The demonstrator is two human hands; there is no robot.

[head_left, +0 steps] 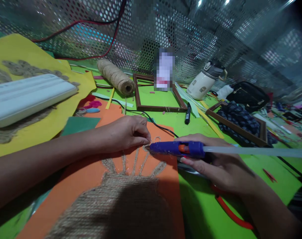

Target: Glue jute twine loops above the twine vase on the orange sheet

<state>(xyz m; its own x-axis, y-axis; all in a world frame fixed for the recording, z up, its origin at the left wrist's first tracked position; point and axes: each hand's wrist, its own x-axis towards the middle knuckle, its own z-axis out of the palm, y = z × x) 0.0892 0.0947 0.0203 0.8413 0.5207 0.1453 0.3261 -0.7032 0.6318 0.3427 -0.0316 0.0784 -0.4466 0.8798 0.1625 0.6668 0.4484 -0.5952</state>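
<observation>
My right hand (222,166) is wrapped round a blue hot glue gun (165,148). A long pale glue stick (252,151) juts from its back end. My left hand (131,132) is closed in a pinch on thin jute twine (157,138), right beside the gun's nozzle; the fingertips partly hide the strand. Both hands are above an orange sheet (91,179). On that sheet lies a vase shape of jute rows (116,205), with twine stems and leaf shapes (159,168) fanning up from its top edge.
Behind the sheet are a jute spool (116,76), a wooden frame (160,108) and a black marker (188,113). A white power bank (31,96) rests on yellow paper (86,83) at left. Red-handled scissors (232,212) lie under my right arm. A white bottle (203,79) stands farther back.
</observation>
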